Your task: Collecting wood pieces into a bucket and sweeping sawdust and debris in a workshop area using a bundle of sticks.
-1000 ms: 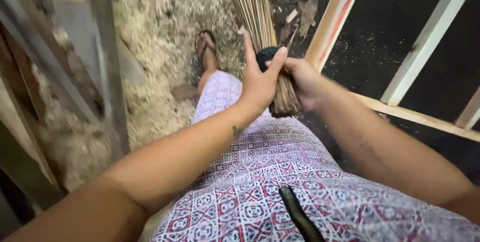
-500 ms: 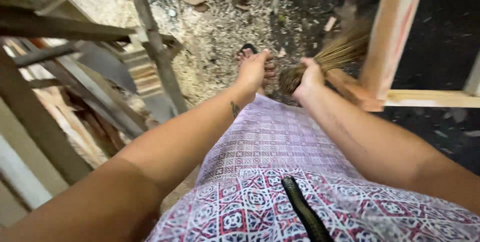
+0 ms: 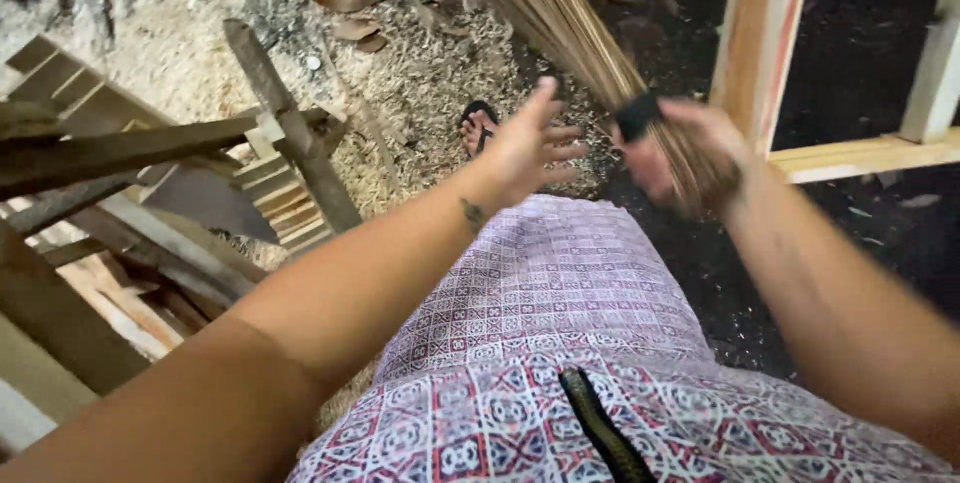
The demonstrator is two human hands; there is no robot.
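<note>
1. Right hand [image 3: 690,148], motion-blurred, gripped around the bound end of a stick broom [image 3: 560,23]; a black band [image 3: 638,115] wraps the bundle just above the hand.
2. Left hand [image 3: 535,143] open, fingers spread, just beside the broom, not touching it.
3. Foot in a dark sandal [image 3: 480,125] on the ground beyond the left hand.
4. Wood shavings [image 3: 420,83] and dry leaves cover the ground.
5. Stacked wooden frames [image 3: 200,163] to the left; pale timber frame [image 3: 770,33] to the right.
6. Patterned cloth [image 3: 560,343] over the lap.

Left hand [image 3: 530,148] open, fingers spread, right hand [image 3: 690,148] blurred, seemingly clenched
</note>
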